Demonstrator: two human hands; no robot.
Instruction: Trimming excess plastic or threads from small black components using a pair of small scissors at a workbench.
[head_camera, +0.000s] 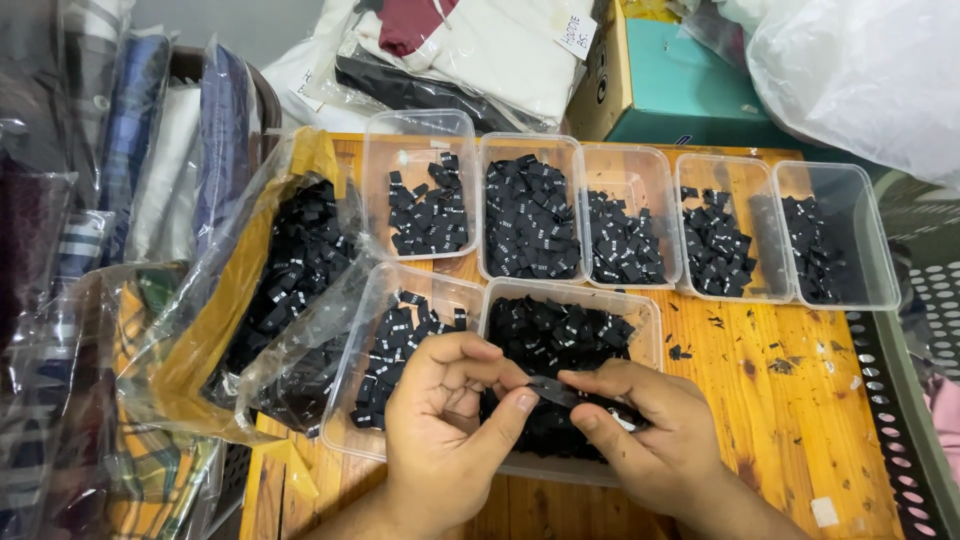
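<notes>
My left hand (445, 430) and my right hand (645, 430) meet over a clear plastic tub (648, 310) full of small black fabric labels. Both pinch one black label (550, 390) between thumb and fingers, just above the heap. More black labels are bunched under the fingers of my right hand. To the left stands a second clear tub (365, 330) of black labels with white marks.
Five clear tubs (530, 215) of black labels line the back of the wooden table (790, 400). A clear plastic bag (290, 270) of labels lies at left. Bagged garments, a teal box (690, 85) and a perforated basket (910, 400) surround the table.
</notes>
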